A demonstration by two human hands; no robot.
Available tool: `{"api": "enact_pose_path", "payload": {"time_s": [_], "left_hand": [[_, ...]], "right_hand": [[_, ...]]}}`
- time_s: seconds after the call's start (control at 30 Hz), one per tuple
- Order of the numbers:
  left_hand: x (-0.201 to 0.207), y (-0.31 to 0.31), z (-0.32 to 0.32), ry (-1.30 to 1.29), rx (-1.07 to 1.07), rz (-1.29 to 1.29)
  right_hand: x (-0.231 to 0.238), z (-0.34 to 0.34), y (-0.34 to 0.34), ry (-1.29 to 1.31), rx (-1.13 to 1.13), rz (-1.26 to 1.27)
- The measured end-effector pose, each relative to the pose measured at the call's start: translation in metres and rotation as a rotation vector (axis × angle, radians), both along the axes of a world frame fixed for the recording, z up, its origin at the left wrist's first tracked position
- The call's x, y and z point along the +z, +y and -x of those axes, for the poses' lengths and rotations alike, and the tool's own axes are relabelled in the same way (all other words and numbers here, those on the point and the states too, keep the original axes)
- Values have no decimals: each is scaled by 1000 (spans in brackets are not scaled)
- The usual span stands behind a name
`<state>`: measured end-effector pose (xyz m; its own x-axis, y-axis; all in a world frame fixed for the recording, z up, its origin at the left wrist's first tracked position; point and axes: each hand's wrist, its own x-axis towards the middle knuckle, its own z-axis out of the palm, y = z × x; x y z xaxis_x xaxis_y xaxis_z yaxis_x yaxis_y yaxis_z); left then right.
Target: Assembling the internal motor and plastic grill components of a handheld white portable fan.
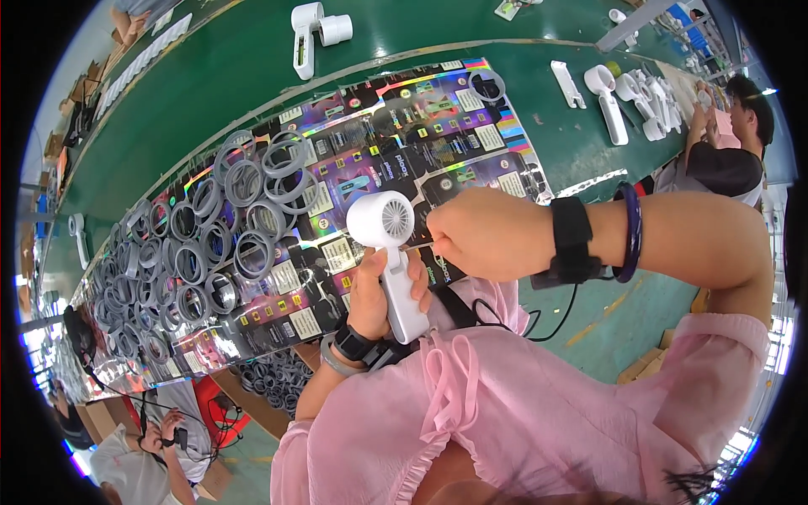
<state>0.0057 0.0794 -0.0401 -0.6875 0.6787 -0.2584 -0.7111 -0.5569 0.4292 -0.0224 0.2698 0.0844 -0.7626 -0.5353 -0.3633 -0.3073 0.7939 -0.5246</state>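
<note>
A white handheld fan [404, 299] is upright in front of my chest, its round grille facing right. My left hand [369, 299] wraps round its handle. Close to the right of the fan's neck is my right hand [488, 234], closed in a fist. A thin, light sliver shows between that fist and the neck, too small to name; what the fingers hold is hidden. Many grey plastic rings [245, 183] lie heaped on the printed sheet [396, 139] to the left of the fan. One single ring [486, 85] rests at the sheet's far right corner.
On the green conveyor or bench [210, 93] stands another white fan body [305, 42]. More white fans [608, 105] lie at the right, near a seated co-worker [745, 126]. Another person [160, 454] is at the lower left. A box of rings [273, 379] sits below the table edge.
</note>
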Motion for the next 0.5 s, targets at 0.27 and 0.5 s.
{"api": "enact_pose_path", "payload": {"time_s": [0.27,0.5], "left_hand": [[-8,3,3,-79,5,-75],[-4,0,-1,29,7,-32]], "right_hand": [[1,-15,5,805,562,-174],[5,7,-8,94,80,-212]]}}
